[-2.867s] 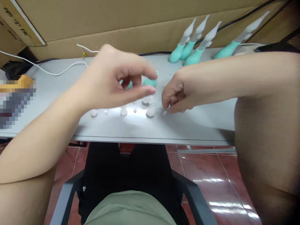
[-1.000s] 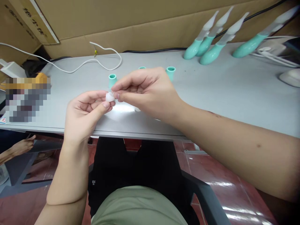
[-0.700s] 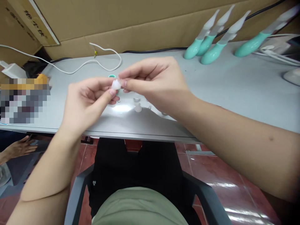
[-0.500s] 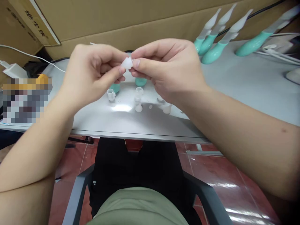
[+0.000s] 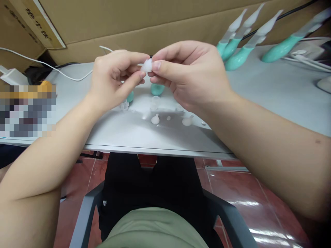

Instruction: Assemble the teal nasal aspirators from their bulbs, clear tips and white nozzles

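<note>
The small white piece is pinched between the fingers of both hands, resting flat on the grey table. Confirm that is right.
Not quite. The head view shows the small white piece pinched by the left hand and right hand, but held in the air above the grey table.

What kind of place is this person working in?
Probably a small assembly workbench: both hands pinch a small white part above loose white pieces on a grey table, with finished teal-handled tools lined up before cardboard boxes.
</note>
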A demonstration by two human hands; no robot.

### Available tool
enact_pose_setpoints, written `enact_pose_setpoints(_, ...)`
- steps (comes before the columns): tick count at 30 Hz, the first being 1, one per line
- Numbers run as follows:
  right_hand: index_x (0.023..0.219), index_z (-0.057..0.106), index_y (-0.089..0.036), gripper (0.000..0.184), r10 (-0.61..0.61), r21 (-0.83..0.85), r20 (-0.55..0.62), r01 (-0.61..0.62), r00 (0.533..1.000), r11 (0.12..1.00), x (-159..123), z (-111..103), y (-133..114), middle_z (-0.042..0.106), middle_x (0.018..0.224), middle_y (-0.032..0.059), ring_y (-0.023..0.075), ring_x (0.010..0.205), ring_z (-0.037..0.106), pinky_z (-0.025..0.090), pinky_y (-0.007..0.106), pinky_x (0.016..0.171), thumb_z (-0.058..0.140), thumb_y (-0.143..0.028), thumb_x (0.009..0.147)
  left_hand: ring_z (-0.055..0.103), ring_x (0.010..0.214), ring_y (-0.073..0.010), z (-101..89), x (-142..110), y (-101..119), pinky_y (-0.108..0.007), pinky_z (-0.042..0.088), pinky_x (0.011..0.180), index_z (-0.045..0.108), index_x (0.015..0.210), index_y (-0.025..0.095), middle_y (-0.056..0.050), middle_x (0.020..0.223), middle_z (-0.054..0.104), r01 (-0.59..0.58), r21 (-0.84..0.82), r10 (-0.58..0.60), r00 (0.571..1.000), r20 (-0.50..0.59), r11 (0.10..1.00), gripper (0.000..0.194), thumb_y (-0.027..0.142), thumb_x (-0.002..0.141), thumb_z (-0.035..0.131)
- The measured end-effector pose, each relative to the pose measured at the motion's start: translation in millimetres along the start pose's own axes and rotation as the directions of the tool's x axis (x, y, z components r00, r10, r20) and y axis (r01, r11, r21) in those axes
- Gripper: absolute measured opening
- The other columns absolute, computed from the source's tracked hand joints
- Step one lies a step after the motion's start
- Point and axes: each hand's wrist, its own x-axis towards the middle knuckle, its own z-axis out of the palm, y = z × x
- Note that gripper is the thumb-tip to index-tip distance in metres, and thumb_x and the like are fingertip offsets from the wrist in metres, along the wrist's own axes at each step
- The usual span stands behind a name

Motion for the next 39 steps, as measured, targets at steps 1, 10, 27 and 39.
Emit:
enact_pose_setpoints(1,0.089,0.089,-0.026,0.042,-0.009,0.003,0.016,0.009,1.0,1.0,0,0,2,0.088,0.105,0.0043,0.0197,0.097,0.081,0.076,0.037,0.101,0.125,-0.042,0.078,0.093,0.089,-0.0281,0.6,-1,0,-0.044,0.081,0.088,0.099,0.106,0.034,-0.004,0.108,0.093,0.027,0.001,-0.027,1.0,-0.006,1.0,0.017,0.031,0.093,0.111)
enact_pose_setpoints(10,0.09,0.087,-0.026,0.033,0.044,0.058,0.023,-0.045,0.999,0.997,3,-5,10,0.087,0.104,0.0004,0.0146,0.091,0.078,0.077,0.034,0.105,0.119,-0.034,0.086,0.087,0.088,-0.0268,3.8,2,-5,-0.042,0.077,0.096,0.096,0.093,0.035,-0.001,0.082,0.083,-0.001,0.101,0.003,1.0,-0.02,0.995,0.019,0.022,0.093,0.11)
enact_pose_setpoints(27,0.088,0.087,-0.024,0.031,0.186,0.18,0.206,-0.224,0.961,0.958,9,-12,1,0.087,0.096,-0.0029,0.0103,0.099,0.087,0.077,0.02,0.111,0.117,-0.018,0.09,0.086,0.087,-0.0287,0.6,-1,-11,-0.046,0.075,0.1,0.095,0.086,0.034,-0.002,0.08,0.079,-0.006,0.074,0.009,0.999,-0.037,0.997,0.021,0.033,0.092,0.114)
enact_pose_setpoints(39,0.09,0.076,-0.021,0.035,0.234,0.081,0.181,-0.252,0.955,0.964,8,-6,-5,0.085,0.097,-0.0005,0.0129,0.098,0.088,0.078,0.026,0.111,0.109,-0.017,0.1,0.091,0.102,-0.0324,-2.2,-3,-14,-0.047,0.076,0.104,0.095,0.092,0.031,-0.005,0.092,0.081,0.059,0.039,-0.058,0.998,-0.014,0.998,0.02,0.029,0.089,0.115)
